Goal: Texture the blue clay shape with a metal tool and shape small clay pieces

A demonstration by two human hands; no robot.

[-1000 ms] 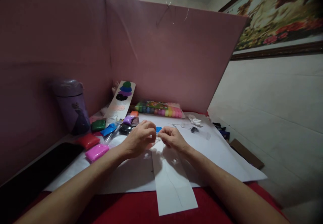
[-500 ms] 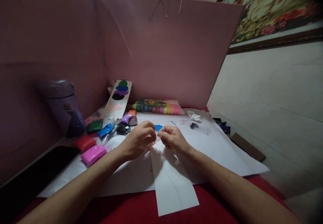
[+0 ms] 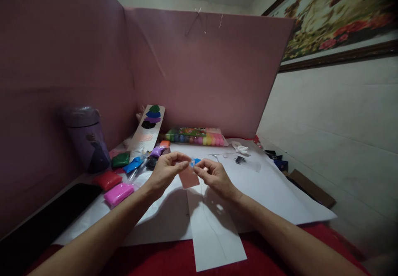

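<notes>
My left hand [image 3: 164, 171] and my right hand [image 3: 213, 175] meet above a white paper strip [image 3: 214, 230]. Both pinch the top of a small clear packet of pale pink clay [image 3: 188, 177] that hangs between them, lifted off the table. A bit of blue clay [image 3: 196, 160] shows just behind the fingertips. Small packets of clay lie to the left: pink [image 3: 118, 194], red [image 3: 107, 179], green [image 3: 121, 159], blue [image 3: 133, 164] and purple [image 3: 158, 150].
A large white sheet [image 3: 273, 193] covers the red tabletop [image 3: 174, 259]. A purple cup [image 3: 85, 137] stands at the left, a card with clay dabs [image 3: 148, 126] leans on the pink divider, and a multicolour clay pack [image 3: 195, 136] lies at the back. A black slab [image 3: 46, 218] lies at front left.
Both hands have risen slightly and now hold the pale pink packet up in plain view between them; earlier it was hidden under the fingers. The camera has tilted a little.
</notes>
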